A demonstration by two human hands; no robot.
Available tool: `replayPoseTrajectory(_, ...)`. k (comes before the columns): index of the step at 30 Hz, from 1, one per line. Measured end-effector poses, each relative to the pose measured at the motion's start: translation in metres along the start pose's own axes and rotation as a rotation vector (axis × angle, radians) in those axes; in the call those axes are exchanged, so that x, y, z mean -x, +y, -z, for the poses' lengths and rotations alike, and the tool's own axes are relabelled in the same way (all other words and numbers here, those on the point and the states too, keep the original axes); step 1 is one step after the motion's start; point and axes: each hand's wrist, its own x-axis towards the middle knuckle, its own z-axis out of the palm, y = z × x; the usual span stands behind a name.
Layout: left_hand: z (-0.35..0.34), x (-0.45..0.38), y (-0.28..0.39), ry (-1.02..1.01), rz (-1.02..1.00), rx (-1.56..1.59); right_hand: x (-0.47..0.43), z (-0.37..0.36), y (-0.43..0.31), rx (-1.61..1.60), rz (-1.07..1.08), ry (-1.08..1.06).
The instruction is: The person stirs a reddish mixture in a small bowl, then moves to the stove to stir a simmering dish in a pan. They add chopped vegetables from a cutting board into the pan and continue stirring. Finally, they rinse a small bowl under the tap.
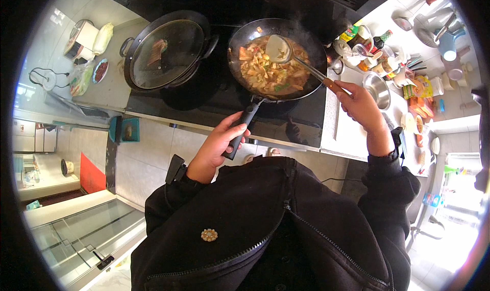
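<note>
My left hand (222,140) is wrapped around the black handle (245,122) of a wok (302,29) on the black cooktop (214,111). In the wok lies chopped cooked food (268,75) in a brownish sauce, pale pieces with bits of green and orange. My right hand (361,105) grips the wooden handle of a metal cooking spatula (310,69). The spatula's broad blade rests over the food near the middle of the wok, with some sauce and pieces on it.
A second pan with a glass lid (168,54) stands on the left of the cooktop. To the right are a steel bowl (377,90) and crowded seasoning bottles (379,40). A napa cabbage (103,38) and a plate of red food (100,71) sit on the left counter. Utensils (428,29) hang at upper right.
</note>
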Motion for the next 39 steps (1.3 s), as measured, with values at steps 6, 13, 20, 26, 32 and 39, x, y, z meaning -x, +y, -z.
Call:
replayPoseTrajectory(6,0.000,0.000,0.002,-0.004,0.008,-0.010,-0.014,-0.008,0.013,-0.398,-0.201,-0.141)
replayPoseTrajectory(13,-0.001,0.002,0.003,-0.003,0.005,-0.008,-0.011,0.002,0.041,-0.941,-0.449,-0.224)
replayPoseTrajectory(20,-0.001,0.002,0.004,0.004,0.012,-0.056,-0.001,-0.004,0.042,-0.814,-0.247,-0.225)
replayPoseTrajectory(26,0.000,0.002,0.004,0.000,-0.004,-0.060,0.004,0.004,0.051,-1.051,-0.415,-0.307)
replayPoseTrajectory(32,0.000,0.000,0.003,0.021,-0.019,-0.069,0.017,-0.008,0.037,-0.677,-0.254,-0.163)
replayPoseTrajectory(39,0.000,-0.003,0.002,0.035,-0.022,-0.067,0.022,-0.028,0.003,-0.452,-0.137,-0.112)
